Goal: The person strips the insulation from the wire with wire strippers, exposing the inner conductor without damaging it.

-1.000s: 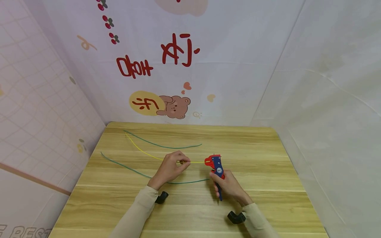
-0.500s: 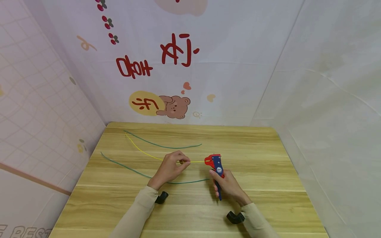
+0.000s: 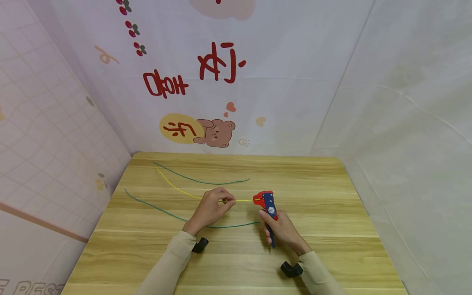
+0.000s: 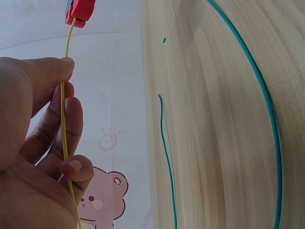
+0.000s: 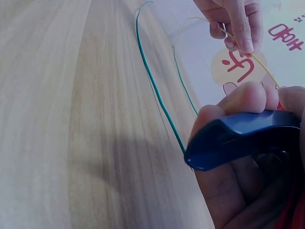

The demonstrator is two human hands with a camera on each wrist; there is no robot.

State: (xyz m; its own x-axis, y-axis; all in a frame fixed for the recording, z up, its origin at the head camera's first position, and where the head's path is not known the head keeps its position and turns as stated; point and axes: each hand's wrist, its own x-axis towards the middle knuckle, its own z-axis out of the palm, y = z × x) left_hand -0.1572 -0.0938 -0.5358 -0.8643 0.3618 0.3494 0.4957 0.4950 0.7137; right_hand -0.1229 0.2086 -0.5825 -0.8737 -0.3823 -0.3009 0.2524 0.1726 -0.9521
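Observation:
Between thumb and fingers my left hand [image 3: 212, 206] pinches a yellow wire [image 3: 176, 187]. The wire runs right from the fingertips into the red jaws of a wire stripper [image 3: 270, 201]. My right hand [image 3: 283, 227] grips the stripper's blue handles, with the head pointing left. From the left wrist, the yellow wire [image 4: 64, 119] passes across the palm up to the red stripper head [image 4: 80, 12]. In the right wrist view the fingers wrap round the blue handle [image 5: 243, 136]; the stripper's head is mostly hidden there. The wire's end inside the jaws cannot be seen.
One green wire [image 3: 200, 180] lies at the back of the wooden table [image 3: 332, 196]. A second green wire [image 3: 156, 207] passes under the left wrist. A small green scrap [image 4: 164, 40] lies on the table. A printed cloth wall [image 3: 287, 82] stands behind.
Almost nothing differs. The stripper and right hand have shifted very slightly to the left, while the left hand keeps its pinch on the yellow wire.

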